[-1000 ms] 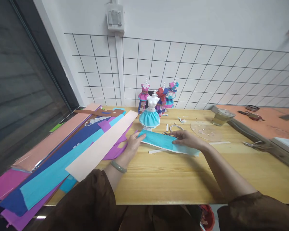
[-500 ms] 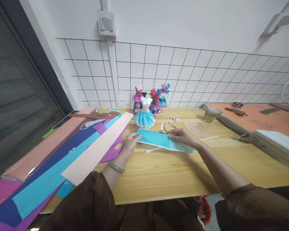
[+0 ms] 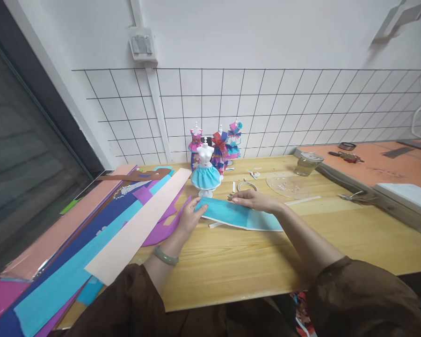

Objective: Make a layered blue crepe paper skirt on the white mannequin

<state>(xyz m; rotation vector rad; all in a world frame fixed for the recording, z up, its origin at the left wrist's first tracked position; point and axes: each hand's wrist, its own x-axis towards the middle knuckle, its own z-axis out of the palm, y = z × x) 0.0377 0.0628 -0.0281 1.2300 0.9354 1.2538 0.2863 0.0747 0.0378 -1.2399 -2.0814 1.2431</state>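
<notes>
My left hand [image 3: 189, 216] pinches the left end of a turquoise strip [image 3: 221, 211] with a white lower edge; thumb on top, other fingers at the far side. Reaching in from the right, my right hand [image 3: 255, 201] has its fingers closed at the strip's far edge; their undersides are hidden. The strip lies low over the table, and its right end passes under my right wrist. Just beyond it stands a small white dress form [image 3: 205, 154] wearing a turquoise skirt [image 3: 206, 178]. A thin white strip [image 3: 215, 225] sticks out from beneath the turquoise one.
Long coloured strips [image 3: 140, 224] cover the table's left side. Several dressed forms [image 3: 220, 150] stand by the gridded wall. Behind my right hand are a roll of tape [image 3: 247, 183], a clear plate of small beads [image 3: 288, 186] and a lidded cup [image 3: 308, 164].
The turquoise strip has come down nearer the tabletop. My right hand has slid leftward along its far edge, while my left hand keeps its end. The head view has shifted a little.
</notes>
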